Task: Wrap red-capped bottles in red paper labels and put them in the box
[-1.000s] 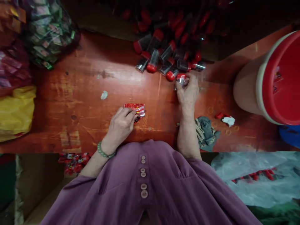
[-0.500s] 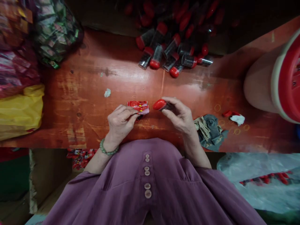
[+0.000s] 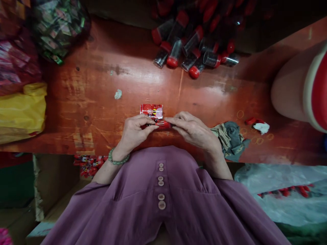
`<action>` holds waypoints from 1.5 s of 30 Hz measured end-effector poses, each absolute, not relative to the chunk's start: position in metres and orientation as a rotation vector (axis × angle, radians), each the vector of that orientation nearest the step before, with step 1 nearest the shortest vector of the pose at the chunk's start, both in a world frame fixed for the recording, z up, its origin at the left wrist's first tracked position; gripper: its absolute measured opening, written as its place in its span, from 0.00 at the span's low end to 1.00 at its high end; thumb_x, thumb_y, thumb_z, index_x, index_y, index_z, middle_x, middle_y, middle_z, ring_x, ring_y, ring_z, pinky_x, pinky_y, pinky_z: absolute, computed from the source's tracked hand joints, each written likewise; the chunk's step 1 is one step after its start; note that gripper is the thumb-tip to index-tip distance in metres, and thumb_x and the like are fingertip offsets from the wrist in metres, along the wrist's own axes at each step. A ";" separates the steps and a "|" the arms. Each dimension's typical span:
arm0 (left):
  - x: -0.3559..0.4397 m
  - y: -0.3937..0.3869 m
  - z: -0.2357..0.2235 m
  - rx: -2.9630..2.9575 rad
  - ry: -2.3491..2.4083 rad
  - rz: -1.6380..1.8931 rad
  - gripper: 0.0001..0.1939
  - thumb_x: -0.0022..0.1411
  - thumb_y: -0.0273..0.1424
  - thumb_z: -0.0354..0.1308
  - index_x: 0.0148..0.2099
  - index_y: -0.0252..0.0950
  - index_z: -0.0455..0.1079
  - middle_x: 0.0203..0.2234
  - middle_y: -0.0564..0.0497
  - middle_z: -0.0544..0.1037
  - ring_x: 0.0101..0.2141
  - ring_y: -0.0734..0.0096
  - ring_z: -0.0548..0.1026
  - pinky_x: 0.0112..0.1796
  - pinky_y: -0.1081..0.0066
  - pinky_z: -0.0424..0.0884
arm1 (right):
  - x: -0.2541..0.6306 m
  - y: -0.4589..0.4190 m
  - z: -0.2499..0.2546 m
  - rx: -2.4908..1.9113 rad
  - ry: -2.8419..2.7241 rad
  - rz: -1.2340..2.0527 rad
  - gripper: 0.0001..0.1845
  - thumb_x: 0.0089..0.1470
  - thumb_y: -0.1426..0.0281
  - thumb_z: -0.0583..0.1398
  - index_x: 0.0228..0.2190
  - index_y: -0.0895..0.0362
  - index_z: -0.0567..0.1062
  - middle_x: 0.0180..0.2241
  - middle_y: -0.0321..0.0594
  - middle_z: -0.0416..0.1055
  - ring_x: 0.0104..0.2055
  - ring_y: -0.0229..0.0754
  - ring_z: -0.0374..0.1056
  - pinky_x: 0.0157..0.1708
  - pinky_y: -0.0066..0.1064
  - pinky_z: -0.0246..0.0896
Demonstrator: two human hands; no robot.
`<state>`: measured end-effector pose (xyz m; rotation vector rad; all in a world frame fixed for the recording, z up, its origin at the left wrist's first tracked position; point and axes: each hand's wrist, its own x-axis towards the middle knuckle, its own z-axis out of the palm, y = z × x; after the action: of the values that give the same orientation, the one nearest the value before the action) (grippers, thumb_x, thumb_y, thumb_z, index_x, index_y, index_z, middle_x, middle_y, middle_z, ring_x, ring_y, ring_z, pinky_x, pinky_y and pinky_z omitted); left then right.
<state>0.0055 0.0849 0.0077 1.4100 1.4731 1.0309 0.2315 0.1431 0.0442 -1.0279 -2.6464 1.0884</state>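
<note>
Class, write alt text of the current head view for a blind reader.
A person's left hand and right hand hold a small, partly hidden red item, beside a red printed packet on a reddish table. Red-capped clear tubes lie heaped beyond.

Bucket (image 3: pixel 290 90), cut by right edge, rear red-capped tubes (image 3: pixel 209 11), lost in shadow, red wrapper (image 3: pixel 148 109), print too small to read.

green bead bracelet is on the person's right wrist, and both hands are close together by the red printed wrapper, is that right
Not quite: the green bead bracelet is on the wrist of the left hand, not the right hand, as the head view shows. Both hands are indeed close together by the red printed wrapper.
</note>
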 end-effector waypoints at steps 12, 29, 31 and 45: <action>0.002 0.087 0.006 1.218 1.319 0.804 0.06 0.54 0.36 0.68 0.31 0.39 0.81 0.26 0.51 0.83 0.27 0.72 0.77 0.32 0.72 0.72 | 0.230 0.163 0.039 -0.760 -2.578 1.596 0.21 0.65 0.69 0.54 0.58 0.54 0.70 0.46 0.46 0.75 0.46 0.45 0.72 0.48 0.38 0.69; 0.022 0.068 -0.004 0.353 1.191 1.060 0.17 0.43 0.41 0.75 0.30 0.36 0.78 0.24 0.52 0.81 0.23 0.76 0.76 0.27 0.74 0.76 | 0.214 0.133 0.016 -0.975 -1.986 1.799 0.21 0.66 0.65 0.54 0.57 0.55 0.70 0.45 0.42 0.73 0.35 0.36 0.69 0.39 0.33 0.70; 0.025 0.068 -0.003 0.322 1.210 1.086 0.17 0.41 0.40 0.76 0.30 0.35 0.78 0.25 0.52 0.81 0.23 0.76 0.76 0.27 0.75 0.76 | 0.210 0.128 0.016 -0.992 -2.083 1.635 0.21 0.66 0.66 0.53 0.57 0.56 0.70 0.46 0.44 0.72 0.40 0.40 0.70 0.45 0.37 0.69; 0.032 0.065 -0.001 0.189 1.247 1.085 0.24 0.36 0.41 0.78 0.34 0.32 0.77 0.24 0.51 0.82 0.24 0.71 0.80 0.28 0.75 0.79 | 0.194 0.094 0.002 -1.090 -2.077 1.138 0.21 0.66 0.69 0.51 0.57 0.58 0.69 0.46 0.48 0.71 0.49 0.45 0.70 0.51 0.41 0.70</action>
<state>0.0317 0.0654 -0.0005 0.1892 1.2473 1.0854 0.1942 0.0945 0.0018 -1.0897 -2.0768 1.1377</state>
